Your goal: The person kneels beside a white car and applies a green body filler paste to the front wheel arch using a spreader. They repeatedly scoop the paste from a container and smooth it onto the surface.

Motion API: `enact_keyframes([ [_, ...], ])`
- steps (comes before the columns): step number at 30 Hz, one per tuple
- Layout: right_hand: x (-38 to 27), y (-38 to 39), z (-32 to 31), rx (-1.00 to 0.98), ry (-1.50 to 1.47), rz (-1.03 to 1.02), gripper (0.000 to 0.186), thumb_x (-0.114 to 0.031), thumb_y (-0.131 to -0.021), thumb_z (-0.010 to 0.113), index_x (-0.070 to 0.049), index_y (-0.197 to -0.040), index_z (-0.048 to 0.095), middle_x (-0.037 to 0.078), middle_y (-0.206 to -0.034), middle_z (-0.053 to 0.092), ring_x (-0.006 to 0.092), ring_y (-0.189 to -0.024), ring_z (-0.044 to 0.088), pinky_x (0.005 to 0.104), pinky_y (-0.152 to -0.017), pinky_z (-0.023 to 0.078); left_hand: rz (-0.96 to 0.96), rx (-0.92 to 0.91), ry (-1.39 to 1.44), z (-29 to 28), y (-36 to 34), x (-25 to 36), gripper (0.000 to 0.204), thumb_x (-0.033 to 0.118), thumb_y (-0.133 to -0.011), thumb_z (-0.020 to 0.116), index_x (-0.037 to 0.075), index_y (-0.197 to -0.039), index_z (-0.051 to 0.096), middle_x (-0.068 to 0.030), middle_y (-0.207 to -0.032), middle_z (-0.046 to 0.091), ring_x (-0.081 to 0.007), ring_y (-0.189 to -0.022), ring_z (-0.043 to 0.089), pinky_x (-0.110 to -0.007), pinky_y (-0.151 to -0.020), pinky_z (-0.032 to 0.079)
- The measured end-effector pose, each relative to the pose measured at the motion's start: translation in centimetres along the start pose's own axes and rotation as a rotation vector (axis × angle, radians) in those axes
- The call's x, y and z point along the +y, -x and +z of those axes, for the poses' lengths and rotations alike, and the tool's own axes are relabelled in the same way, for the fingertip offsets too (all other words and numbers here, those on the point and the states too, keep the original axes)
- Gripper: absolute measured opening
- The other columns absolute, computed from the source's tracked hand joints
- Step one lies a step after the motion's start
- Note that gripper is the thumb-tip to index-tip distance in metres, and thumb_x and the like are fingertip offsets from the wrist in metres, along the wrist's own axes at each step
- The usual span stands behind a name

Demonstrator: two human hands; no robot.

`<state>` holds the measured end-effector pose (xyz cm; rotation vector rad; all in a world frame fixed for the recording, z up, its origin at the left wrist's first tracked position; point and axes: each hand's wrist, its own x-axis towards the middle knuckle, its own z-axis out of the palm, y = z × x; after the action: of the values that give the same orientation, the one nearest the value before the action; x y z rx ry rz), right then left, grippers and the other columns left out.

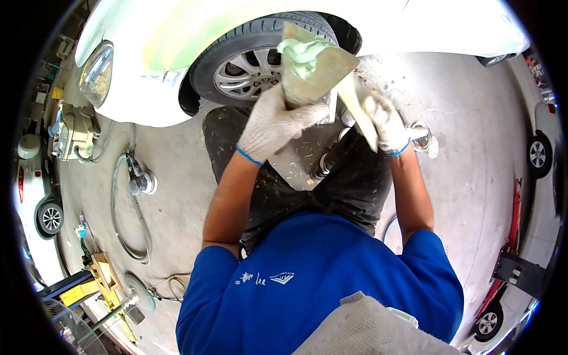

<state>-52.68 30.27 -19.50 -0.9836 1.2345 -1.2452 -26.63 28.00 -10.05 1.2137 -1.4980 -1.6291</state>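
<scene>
My left hand [277, 123], in a white knit glove with a blue cuff, grips a flat mixing board [331, 71] by its lower edge. Soft pale green filler paste [305, 56] lies heaped on the board's upper left part. In my right hand [386, 123], gloved the same way, is a long, pale yellowish spreader [357, 112]. It slants down to the right, its top end close to the board's lower right edge; whether the two touch I cannot tell. Beyond my hands stands a white car [139, 71] with greenish patches on its fender above the front wheel [245, 74].
On the concrete floor [177, 160] to the left lie a sander [141, 180], its curved hose [118, 222] and a boxy machine [74, 133]. A round metal can [421, 137] is beside my right hand. Other cars [535, 236] and a fan [71, 325] stand at the sides.
</scene>
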Motion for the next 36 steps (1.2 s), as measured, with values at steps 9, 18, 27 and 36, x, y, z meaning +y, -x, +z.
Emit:
enact_keyframes([
  [9,-6.2,1.2,1.6,0.031,0.252,-0.592,0.031,-0.02,-0.102,0.064,0.003,-0.124,0.063,0.006,-0.103,0.068,0.0133,-0.096,0.062,0.0312,-0.087,0.052,0.15,-0.027,-0.102,0.5,-0.9,-3.2,0.04,0.028,-0.084,0.082,-0.002,-0.108,0.069,-0.0038,-0.081,0.067,-0.0114,-0.07,0.061,-0.028,-0.063,0.05],
  [18,-6.9,0.7,2.4,0.208,0.366,-0.759,0.026,-0.006,-0.097,0.065,0.001,-0.122,0.062,0.006,-0.101,0.064,0.0118,-0.091,0.058,0.0304,-0.082,0.052,0.248,-0.021,-0.154,1.0,-1.7,-3.5,0.04,0.032,-0.086,0.079,0.0,-0.108,0.073,-0.0056,-0.089,0.074,-0.0111,-0.077,0.066,-0.028,-0.072,0.054],
  [27,-5.1,0.5,1.2,0.055,0.788,-0.865,0.037,-0.009,-0.095,0.067,0.003,-0.128,0.059,0.017,-0.109,0.07,0.0251,-0.099,0.069,0.0364,-0.089,0.055,0.112,0.154,-0.031,-0.2,-1.3,-2.9,0.025,0.025,-0.091,0.076,0.001,-0.093,0.068,0.0032,-0.058,0.052,-0.0042,-0.052,0.049,-0.024,-0.049,0.04],
  [36,-4.7,0.1,2.3,0.102,0.61,-0.866,0.033,-0.007,-0.096,0.069,0.003,-0.126,0.058,0.015,-0.104,0.069,0.0154,-0.09,0.067,0.032,-0.08,0.056,0.114,0.064,-0.214,0.2,-1.2,-5.4,0.034,0.024,-0.084,0.081,0.002,-0.108,0.073,-0.0047,-0.086,0.073,-0.0113,-0.074,0.065,-0.03,-0.07,0.053],
])
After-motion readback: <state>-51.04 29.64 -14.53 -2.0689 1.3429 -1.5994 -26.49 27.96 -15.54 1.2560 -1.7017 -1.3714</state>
